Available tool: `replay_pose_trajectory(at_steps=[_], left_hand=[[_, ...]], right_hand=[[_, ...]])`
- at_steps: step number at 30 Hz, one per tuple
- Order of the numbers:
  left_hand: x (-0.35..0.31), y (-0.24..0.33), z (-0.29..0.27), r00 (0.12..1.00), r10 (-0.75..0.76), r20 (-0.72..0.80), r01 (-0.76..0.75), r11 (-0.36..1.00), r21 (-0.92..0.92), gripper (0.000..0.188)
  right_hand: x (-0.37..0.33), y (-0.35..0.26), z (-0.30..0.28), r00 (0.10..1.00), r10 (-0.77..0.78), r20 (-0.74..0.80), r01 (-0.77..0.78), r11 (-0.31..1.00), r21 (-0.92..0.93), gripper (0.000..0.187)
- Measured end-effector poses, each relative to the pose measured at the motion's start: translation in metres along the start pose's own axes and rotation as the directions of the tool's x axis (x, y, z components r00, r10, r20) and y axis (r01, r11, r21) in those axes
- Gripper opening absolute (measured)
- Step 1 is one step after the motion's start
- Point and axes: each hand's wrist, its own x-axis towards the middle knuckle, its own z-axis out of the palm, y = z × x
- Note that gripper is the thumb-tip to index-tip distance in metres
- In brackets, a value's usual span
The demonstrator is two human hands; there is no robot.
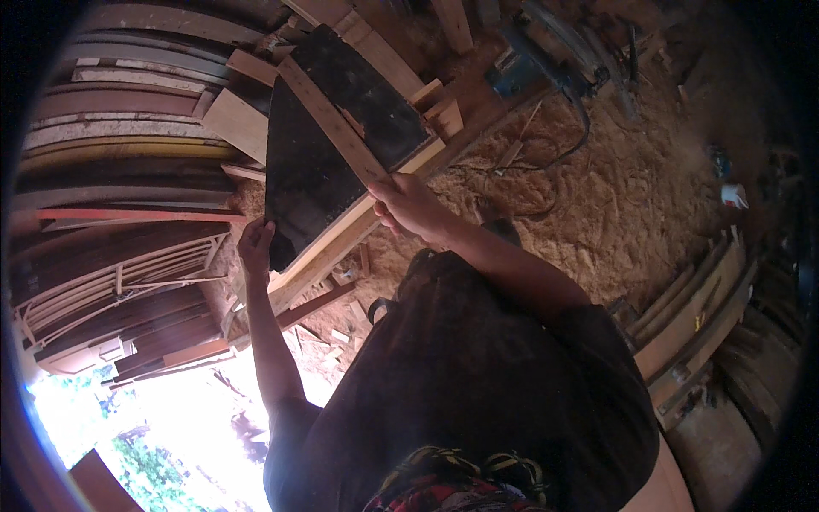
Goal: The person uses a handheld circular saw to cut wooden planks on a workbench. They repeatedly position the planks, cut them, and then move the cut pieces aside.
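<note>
Both hands (256, 243) (409, 205) on dark panel's (311, 171) edges

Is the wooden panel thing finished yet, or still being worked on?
Already done, it seems: the dark panel sits in its pale wooden frame. In hand: the left hand grips its lower edge; the right hand holds a wooden slat across it. Left, probably: fixing that slat.
</note>
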Motion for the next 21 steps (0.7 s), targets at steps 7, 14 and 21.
replay_pose_trajectory(at_steps=[7, 14, 21], left_hand=[[-0.001, 0.001, 0.002, 1.000, 0.004, 0.022, -0.003, 1.000, -0.023, 0.028], [0.002, -0.011, -0.001, 1.000, 0.018, 0.017, -0.018, 1.000, 0.007, 0.029], [0.004, -0.019, -0.003, 0.998, 0.058, 0.017, -0.060, 0.993, 0.098, 0.027]], right_hand=[[0.000, 0.000, -0.001, 1.000, -0.026, -0.004, 0.026, 0.999, -0.046, 0.028], [0.002, 0.002, 0.000, 1.000, 0.020, -0.017, -0.021, 0.999, -0.031, 0.028], [0.004, 0.002, 0.001, 0.999, 0.043, -0.021, -0.043, 0.999, -0.007, 0.027]])
